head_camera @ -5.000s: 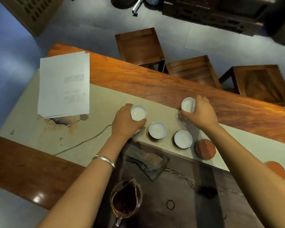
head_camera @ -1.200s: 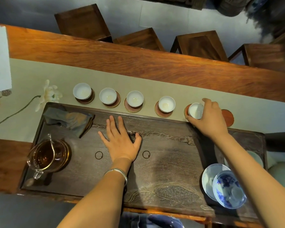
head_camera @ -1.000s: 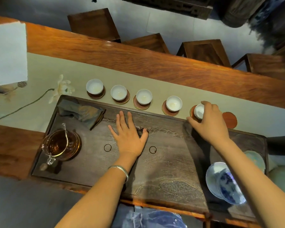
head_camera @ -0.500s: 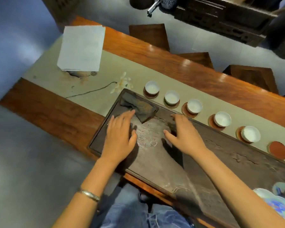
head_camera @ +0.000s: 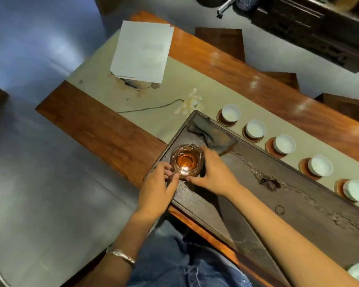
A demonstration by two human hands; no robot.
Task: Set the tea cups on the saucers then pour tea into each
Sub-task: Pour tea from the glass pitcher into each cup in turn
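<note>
A glass pitcher [head_camera: 186, 161] of amber tea stands at the left end of a dark wooden tray [head_camera: 257, 206], and both hands are on it. The left hand [head_camera: 157, 188] lies at about seven o'clock from the pitcher, its thumb and fingers curled in against the near side of the glass, where the handle seems to be, though the handle itself is hard to make out. The right hand [head_camera: 214, 177] lies at about four o'clock from the pitcher, its fingers wrapped along the right wall of the glass and its thumb reaching across the near rim, so the pitcher sits cupped between the two hands. Whether the pitcher rests on the tray or is raised off it cannot be told.

A dark folded cloth [head_camera: 210, 133] lies on the tray at about one o'clock from the pitcher, just beside the right hand's fingertips. Beyond the tray's far edge, from one to three o'clock of the hands, five white cups [head_camera: 284, 143] stand in a row, each on a round brown saucer [head_camera: 270, 147], well apart from both hands. They rest on a pale table runner [head_camera: 145, 121] that crosses the wooden table [head_camera: 95, 129]. A stack of paper [head_camera: 142, 51] lies on the runner at eleven o'clock. A silver bracelet [head_camera: 121, 255] circles the left wrist.
</note>
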